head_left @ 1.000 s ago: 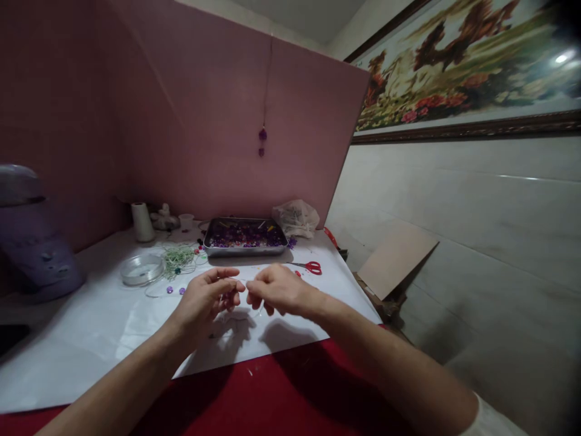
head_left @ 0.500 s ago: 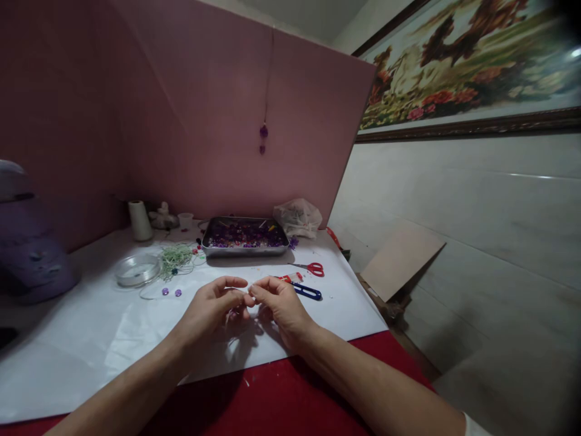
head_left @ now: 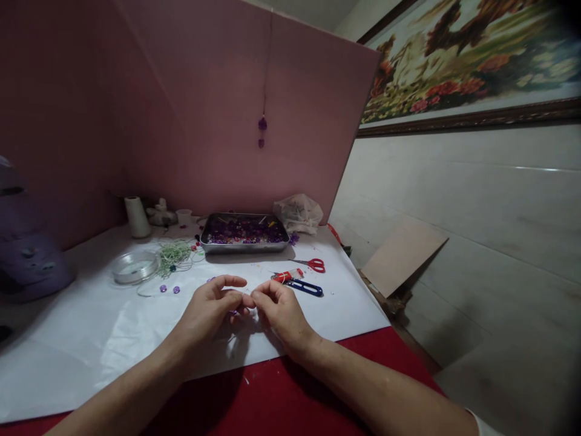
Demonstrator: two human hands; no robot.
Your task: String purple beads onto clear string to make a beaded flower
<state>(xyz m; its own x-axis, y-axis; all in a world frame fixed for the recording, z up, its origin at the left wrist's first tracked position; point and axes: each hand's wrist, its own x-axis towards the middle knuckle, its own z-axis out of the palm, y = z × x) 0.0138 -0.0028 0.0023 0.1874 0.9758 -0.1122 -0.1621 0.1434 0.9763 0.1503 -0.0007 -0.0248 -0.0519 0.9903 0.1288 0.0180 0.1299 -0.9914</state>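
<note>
My left hand (head_left: 219, 303) and my right hand (head_left: 282, 310) meet fingertip to fingertip above the white sheet. Thumb and fingers are pinched on the right; whatever they grip is too fine to name. The left thumb presses against curled fingers while the index finger stretches over the top. Purple beads (head_left: 233, 312) peek out below the left fingers, partly hidden by them. Just beyond the right hand lie a red lighter (head_left: 287, 276) and blue-handled thread snips (head_left: 307, 288). Red-handled scissors (head_left: 315, 264) rest a little farther back.
A metal tray (head_left: 245, 248) of purple beads stands at the back, beside a plastic bag (head_left: 298, 213). Leftward are a clear line spool (head_left: 135, 267), tangled green cord (head_left: 175, 255), a thread cone (head_left: 137, 218) and loose purple beads (head_left: 169, 289). A purple container (head_left: 31, 260) stands far left.
The view has shifted slightly. My right hand has drawn a little lower, uncovering more of the lighter, and a purple bead now shows behind my left hand.
</note>
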